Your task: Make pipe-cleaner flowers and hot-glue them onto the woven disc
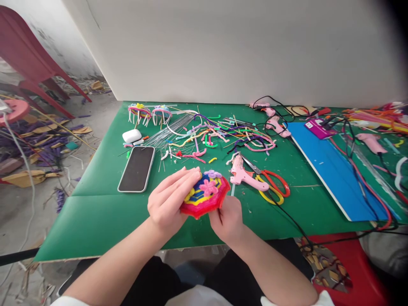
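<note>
Between my hands, above the green table, is an eight-sided pipe-cleaner disc point(208, 203), domed like a small umbrella. It has red, pink, yellow and blue rings with pink and lilac flowers on top. My left hand point(170, 197) grips its left side, fingers pressed together over the edge. Below the right rim, my right hand point(228, 216) is closed; the disc hides part of its fingers. A pink glue gun point(244, 174) lies just beyond my right hand, beside scissors point(276, 185) with orange and yellow handles.
A phone point(136, 170) and a white case point(131, 136) lie left. Loose pipe cleaners point(219, 134) and thin wires point(172, 131) spread across the middle. Two similar decorated pieces point(139, 111) stand at the back left. A blue board point(331, 178) and black cables occupy the right.
</note>
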Action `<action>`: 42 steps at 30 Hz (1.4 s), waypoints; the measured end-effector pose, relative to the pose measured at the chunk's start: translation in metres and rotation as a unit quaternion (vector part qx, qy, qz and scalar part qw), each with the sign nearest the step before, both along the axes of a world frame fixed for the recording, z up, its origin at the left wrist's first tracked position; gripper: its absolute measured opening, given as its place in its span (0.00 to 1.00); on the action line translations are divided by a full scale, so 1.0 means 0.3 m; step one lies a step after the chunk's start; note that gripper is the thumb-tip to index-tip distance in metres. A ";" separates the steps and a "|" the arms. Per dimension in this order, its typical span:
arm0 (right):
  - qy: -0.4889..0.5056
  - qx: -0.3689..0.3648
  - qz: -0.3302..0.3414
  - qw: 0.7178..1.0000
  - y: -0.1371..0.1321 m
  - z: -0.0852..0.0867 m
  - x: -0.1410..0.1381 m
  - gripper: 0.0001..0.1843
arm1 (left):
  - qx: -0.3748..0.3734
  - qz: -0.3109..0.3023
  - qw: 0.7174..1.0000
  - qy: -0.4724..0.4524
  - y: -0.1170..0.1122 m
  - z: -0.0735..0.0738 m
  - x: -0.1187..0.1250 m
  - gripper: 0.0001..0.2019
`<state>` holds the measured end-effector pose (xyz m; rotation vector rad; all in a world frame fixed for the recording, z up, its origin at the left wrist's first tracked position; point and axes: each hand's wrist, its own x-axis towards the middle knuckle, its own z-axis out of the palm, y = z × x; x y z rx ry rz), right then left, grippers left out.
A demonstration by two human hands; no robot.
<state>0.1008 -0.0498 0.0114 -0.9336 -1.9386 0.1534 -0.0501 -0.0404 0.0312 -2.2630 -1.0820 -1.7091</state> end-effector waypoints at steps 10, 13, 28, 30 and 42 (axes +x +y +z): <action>0.026 -0.112 -0.016 0.993 -0.004 0.015 -0.009 0.07 | -0.020 0.027 0.999 0.037 0.022 -0.004 -0.007 0.20; 0.052 -0.164 -0.009 0.985 -0.006 0.016 -0.010 0.06 | -0.044 0.041 0.997 0.045 0.028 -0.005 -0.011 0.22; 0.127 -0.424 0.009 0.897 0.036 -0.003 0.002 0.15 | -0.372 0.070 0.925 -0.020 0.061 -0.071 0.004 0.30; 0.135 -0.448 0.027 0.883 0.034 0.001 0.005 0.19 | -0.410 0.091 0.908 -0.014 0.071 -0.076 0.004 0.27; -0.028 -0.222 0.018 0.975 0.008 0.026 0.024 0.12 | -0.494 0.096 0.862 -0.055 0.114 -0.099 -0.016 0.15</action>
